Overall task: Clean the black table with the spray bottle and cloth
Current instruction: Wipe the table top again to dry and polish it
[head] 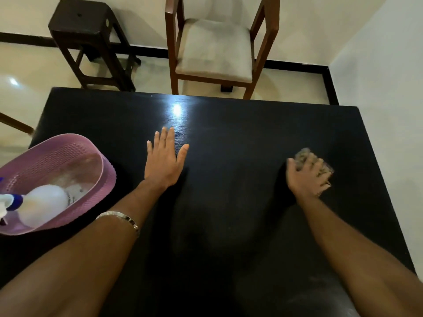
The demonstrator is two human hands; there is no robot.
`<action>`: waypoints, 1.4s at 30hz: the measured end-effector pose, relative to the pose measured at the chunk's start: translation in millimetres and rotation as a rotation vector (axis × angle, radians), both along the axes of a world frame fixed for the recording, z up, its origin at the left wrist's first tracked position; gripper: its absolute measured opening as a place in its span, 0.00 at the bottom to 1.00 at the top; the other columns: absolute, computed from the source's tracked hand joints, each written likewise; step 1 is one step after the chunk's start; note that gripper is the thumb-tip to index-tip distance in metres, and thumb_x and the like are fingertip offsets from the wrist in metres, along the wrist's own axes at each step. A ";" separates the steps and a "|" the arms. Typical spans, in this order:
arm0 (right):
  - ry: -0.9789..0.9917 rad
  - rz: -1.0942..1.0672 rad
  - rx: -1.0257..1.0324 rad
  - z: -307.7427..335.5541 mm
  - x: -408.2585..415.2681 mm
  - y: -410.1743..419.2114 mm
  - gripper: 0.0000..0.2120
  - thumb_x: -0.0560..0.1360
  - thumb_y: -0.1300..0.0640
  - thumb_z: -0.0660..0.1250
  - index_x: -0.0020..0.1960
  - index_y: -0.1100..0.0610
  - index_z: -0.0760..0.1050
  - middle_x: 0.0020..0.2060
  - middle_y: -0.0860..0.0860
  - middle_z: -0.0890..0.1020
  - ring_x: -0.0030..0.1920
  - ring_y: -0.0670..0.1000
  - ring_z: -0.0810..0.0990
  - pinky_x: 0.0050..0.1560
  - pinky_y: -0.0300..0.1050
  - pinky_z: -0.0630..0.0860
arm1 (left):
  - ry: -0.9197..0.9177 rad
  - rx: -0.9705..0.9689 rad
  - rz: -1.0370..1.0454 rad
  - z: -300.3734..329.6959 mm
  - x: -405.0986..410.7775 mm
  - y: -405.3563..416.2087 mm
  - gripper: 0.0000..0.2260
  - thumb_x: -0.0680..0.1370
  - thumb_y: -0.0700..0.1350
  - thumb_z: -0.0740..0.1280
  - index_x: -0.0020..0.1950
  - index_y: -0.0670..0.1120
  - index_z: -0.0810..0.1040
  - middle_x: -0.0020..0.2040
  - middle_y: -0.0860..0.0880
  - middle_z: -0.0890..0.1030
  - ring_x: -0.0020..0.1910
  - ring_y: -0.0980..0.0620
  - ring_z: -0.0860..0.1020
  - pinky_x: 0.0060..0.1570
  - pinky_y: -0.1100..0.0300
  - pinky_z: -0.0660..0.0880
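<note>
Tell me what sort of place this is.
Probably a home dining area: a black table with a cushioned wooden chair drawn near it, a dark wooden stool by the wall, and glossy tiled floor.

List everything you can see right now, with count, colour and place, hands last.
black table: one, black, fills the foreground
basket: one, pink-purple, on the table's left edge
spray bottle: one, white with blue-and-white head, lying in the basket
cloth: one, greyish, blurred, on the table's right side under the right hand
chair: one, brown wood with pale seat, beyond the table's far edge
stool: one, dark brown, left of the chair
bracelet: one, silver, on the left forearm
left hand: flat on the table, fingers straight
right hand: grips the cloth
</note>
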State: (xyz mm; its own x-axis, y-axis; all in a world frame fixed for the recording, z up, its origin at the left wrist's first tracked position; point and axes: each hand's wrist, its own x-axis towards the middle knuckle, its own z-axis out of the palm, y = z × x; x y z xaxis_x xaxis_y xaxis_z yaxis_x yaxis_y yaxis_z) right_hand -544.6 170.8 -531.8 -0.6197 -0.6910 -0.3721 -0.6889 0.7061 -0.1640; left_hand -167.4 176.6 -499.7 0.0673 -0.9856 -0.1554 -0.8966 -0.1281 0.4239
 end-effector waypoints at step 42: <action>-0.237 1.145 0.165 27.1 161.1 225.1 0.37 0.77 0.28 0.44 0.81 0.41 0.38 0.78 0.47 0.34 0.77 0.63 0.30 0.72 0.66 0.28 | 0.013 0.112 0.190 15.6 -68.4 202.3 0.32 0.82 0.62 0.47 0.81 0.48 0.46 0.81 0.47 0.46 0.80 0.49 0.42 0.77 0.48 0.40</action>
